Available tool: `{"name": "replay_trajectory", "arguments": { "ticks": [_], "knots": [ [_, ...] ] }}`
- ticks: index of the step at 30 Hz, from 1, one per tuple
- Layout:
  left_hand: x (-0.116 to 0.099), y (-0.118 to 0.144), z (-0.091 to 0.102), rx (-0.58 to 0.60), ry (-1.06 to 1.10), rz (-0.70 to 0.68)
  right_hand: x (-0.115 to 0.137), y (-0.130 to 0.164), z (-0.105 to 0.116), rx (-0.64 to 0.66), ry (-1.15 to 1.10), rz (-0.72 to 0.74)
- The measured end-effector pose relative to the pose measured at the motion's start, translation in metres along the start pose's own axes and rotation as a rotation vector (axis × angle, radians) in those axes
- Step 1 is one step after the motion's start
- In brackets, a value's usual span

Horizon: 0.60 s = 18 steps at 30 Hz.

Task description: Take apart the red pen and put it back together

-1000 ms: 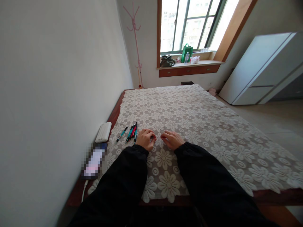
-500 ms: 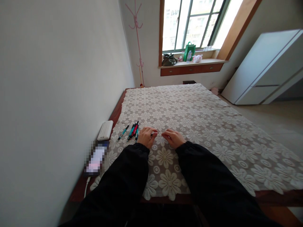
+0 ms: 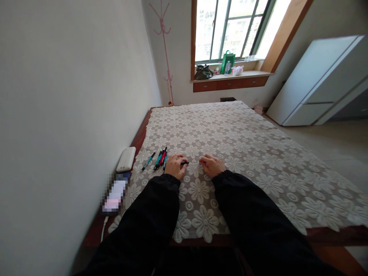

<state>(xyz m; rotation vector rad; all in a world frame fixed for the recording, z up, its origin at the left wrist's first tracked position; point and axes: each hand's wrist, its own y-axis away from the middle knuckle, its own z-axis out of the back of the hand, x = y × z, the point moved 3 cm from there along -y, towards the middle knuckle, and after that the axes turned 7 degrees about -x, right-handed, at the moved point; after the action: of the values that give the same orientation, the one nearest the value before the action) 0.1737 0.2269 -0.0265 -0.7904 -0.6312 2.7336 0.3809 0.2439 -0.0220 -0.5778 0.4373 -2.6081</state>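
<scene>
My left hand (image 3: 175,167) is closed around a black pen piece (image 3: 184,163), whose dark tip points right toward my other hand. My right hand (image 3: 212,166) pinches a small, thin stick with a reddish end (image 3: 203,162); it looks like a pen refill, though most of it is hidden by the fingers. A faint thin line runs across the gap between the hands. Just left of my left hand, several teal, black and red pens (image 3: 160,158) lie in a bunch, with one teal and black pen (image 3: 148,161) apart from them.
The table has a flower-patterned lace cloth (image 3: 205,222). Along its left edge lie a white power bank (image 3: 126,159) and a phone (image 3: 115,194) with a white cable (image 3: 104,229). Beyond are a pink coat stand (image 3: 166,50), a windowsill with bags, and a white fridge (image 3: 310,84).
The hands have moved slightly apart. More of the black pen piece now shows at my left fingertips, and a reddish end shows at my right fingertips.
</scene>
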Motion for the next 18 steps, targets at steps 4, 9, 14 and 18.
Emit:
{"name": "replay_trajectory", "arguments": {
  "ticks": [4,9,14,18],
  "knots": [
    [0.001,-0.001,0.001,-0.012,0.007,-0.003,0.004,0.0,0.002,0.036,0.008,0.021],
    [-0.004,-0.002,0.003,-0.004,0.02,-0.039,0.005,0.001,0.0,0.035,-0.007,0.044],
    [-0.008,-0.002,0.003,0.038,0.057,-0.086,0.005,0.001,-0.003,0.027,-0.064,0.074],
    [-0.01,-0.001,0.001,0.108,0.073,-0.155,0.01,0.002,-0.007,0.053,-0.194,0.144]
  ]
}}
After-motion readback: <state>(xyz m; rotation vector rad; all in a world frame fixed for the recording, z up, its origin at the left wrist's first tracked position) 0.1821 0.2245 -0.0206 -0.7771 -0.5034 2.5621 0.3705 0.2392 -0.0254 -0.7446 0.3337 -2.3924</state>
